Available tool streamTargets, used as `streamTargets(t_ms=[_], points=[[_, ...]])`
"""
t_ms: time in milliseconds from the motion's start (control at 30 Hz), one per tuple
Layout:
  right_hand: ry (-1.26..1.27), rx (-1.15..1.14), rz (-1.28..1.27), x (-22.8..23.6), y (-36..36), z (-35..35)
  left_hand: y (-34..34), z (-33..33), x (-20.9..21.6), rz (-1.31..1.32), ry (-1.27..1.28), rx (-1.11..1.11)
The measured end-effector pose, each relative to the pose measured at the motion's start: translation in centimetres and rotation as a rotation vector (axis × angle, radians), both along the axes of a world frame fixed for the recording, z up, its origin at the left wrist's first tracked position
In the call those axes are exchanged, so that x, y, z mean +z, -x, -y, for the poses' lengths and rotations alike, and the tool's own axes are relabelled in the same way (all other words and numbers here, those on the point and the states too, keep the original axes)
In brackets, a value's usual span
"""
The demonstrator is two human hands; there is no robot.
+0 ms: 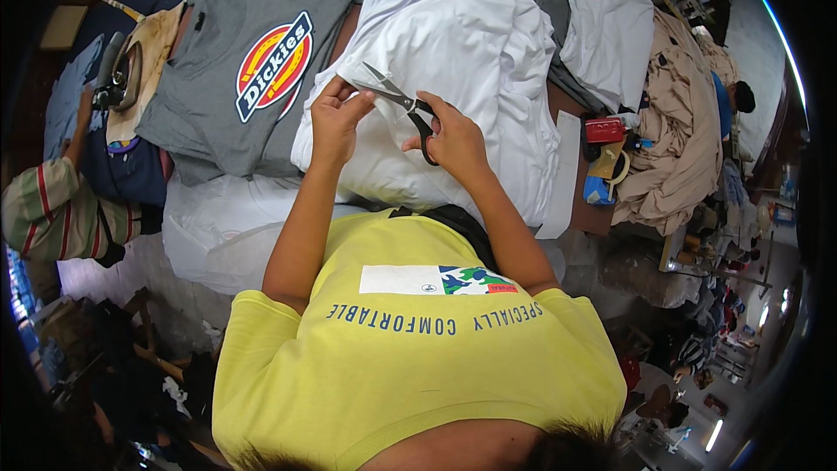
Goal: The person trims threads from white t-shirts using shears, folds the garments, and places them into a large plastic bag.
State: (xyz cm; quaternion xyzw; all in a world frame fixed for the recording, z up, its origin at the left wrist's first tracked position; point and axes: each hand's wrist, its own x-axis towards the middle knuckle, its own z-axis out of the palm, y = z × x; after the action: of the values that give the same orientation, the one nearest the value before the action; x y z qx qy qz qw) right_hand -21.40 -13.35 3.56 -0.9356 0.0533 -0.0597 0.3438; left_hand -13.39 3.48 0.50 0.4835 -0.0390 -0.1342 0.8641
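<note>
Pinched between the thumb and fingers of my left hand (340, 120) is an edge of a white garment (471, 44), part of a rumpled white pile in front of me. My right hand (453, 135) has its fingers in the loops of black-handled scissors (392, 92). The scissors' blades are parted and point toward my left hand, close above its fingertips. Any thread or small scrap at the blades is too fine to make out. Beside the pile on the left lies a grey T-shirt (209, 78) with a large red, yellow and blue print.
A folded white shirt (608, 39) and a heap of beige cloth (671, 131) lie to the right, near a red box (603, 130) and a tape roll (618, 168). At far left, a person in a striped sleeve (44, 201) handles an iron (126, 78). Clear plastic (227, 218) hangs at the near edge.
</note>
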Motion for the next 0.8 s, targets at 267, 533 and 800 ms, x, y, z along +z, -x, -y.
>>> streamTargets(t_ms=[267, 533, 800], points=[[0.016, 0.025, -0.023, 0.8, -1.4, -0.7, 0.1, 0.1, 0.4, -0.010, 0.037, 0.005], [-0.050, 0.004, -0.059, -1.7, -1.0, 0.4, -0.3, 0.0, 0.0, 0.027, 0.008, -0.017], [0.011, 0.013, -0.016, 0.9, -2.4, -0.8, -0.1, 0.4, -0.2, 0.075, -0.029, -0.041]])
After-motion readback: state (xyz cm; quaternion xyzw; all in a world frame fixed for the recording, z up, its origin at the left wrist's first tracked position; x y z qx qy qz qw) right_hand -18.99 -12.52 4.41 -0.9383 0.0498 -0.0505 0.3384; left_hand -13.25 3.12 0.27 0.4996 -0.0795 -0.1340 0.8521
